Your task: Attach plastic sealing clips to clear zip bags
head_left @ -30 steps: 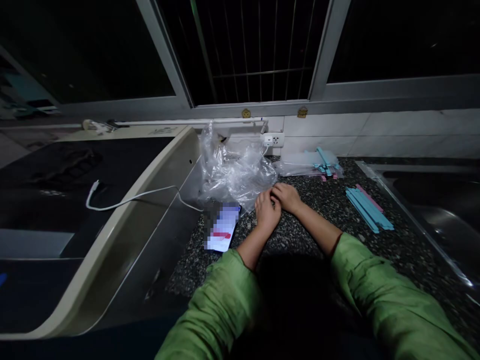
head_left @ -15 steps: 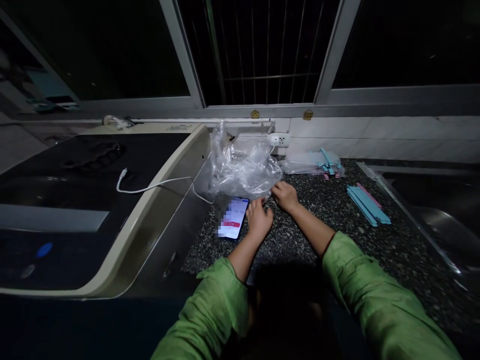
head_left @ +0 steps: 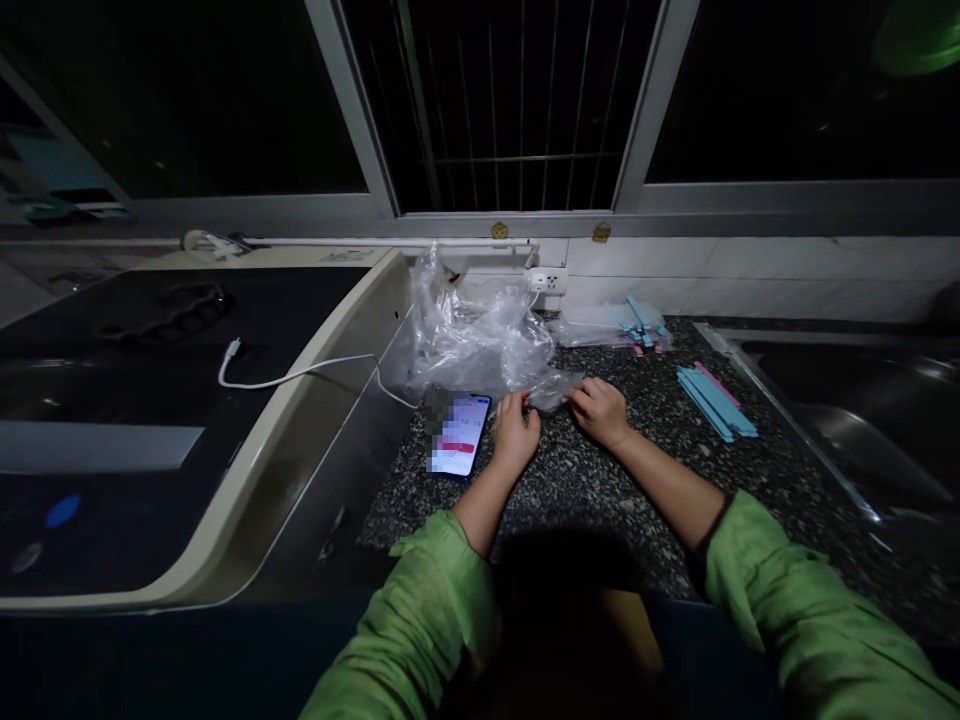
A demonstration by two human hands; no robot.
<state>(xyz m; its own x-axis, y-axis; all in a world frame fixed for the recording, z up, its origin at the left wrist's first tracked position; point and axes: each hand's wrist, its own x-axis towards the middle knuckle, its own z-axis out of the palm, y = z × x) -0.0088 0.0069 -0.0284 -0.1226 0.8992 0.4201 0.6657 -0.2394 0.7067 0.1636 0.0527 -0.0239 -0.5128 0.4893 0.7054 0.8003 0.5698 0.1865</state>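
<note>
My right hand (head_left: 600, 410) pinches the edge of a small clear plastic bag (head_left: 553, 390), which stretches leftward over the dark speckled counter. At the left end of that bag is my left hand (head_left: 516, 438), its fingers curled and closed on the plastic; the fingertips are partly hidden. Behind both hands lies a crumpled heap of clear plastic bags (head_left: 480, 345). A phone (head_left: 461, 435) with a lit screen rests face up just left of my left hand.
Flat blue strips (head_left: 716, 402) and a pink strip (head_left: 731, 392) lie at the right, before a metal sink (head_left: 862, 440). More strips (head_left: 639, 322) sit on plastic packaging (head_left: 589, 328) by the wall socket (head_left: 551, 282). A washing machine (head_left: 262, 480) with a white cable (head_left: 300, 372) stands left.
My right hand has moved right, away from my left hand, drawing out the edge of the plastic bag between them. My left hand stays beside the phone. The view has shifted slightly.
</note>
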